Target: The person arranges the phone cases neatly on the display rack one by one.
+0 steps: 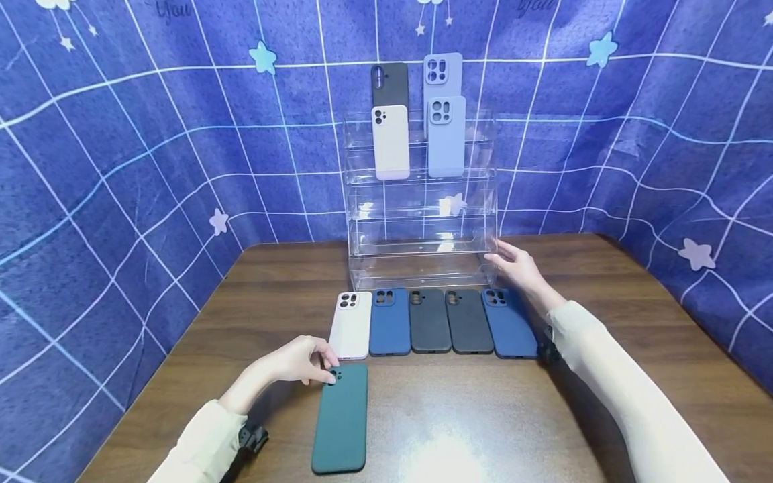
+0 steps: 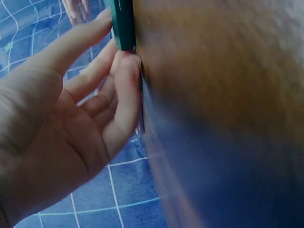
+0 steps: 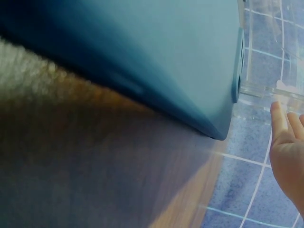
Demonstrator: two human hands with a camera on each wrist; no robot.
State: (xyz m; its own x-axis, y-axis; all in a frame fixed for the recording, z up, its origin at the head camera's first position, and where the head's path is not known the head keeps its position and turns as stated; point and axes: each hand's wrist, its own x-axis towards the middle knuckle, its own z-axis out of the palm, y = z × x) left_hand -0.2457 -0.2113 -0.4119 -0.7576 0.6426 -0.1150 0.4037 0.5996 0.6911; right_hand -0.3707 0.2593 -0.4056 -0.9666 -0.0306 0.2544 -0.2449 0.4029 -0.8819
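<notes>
At the near left, a dark green phone case (image 1: 340, 419) lies back side up on the wooden table. My left hand (image 1: 297, 362) pinches its upper left corner by the camera cutout; in the left wrist view the thumb is on the face of the case and the curled fingers are at its edge. My right hand (image 1: 518, 268) reaches to the lower right side of a clear tiered acrylic display stand (image 1: 423, 248), fingers extended along that side. Below the right wrist lies a blue phone case (image 1: 513, 329), which looms large in the right wrist view.
A row before the stand holds a white case (image 1: 351, 329), another blue case (image 1: 390, 329) and two black cases (image 1: 430, 325). On the upper tiers stand a cream case (image 1: 391, 144), a dark case (image 1: 392, 84) and two lavender-blue cases (image 1: 447, 144). Blue grid cloth (image 1: 151, 201) hangs around the table.
</notes>
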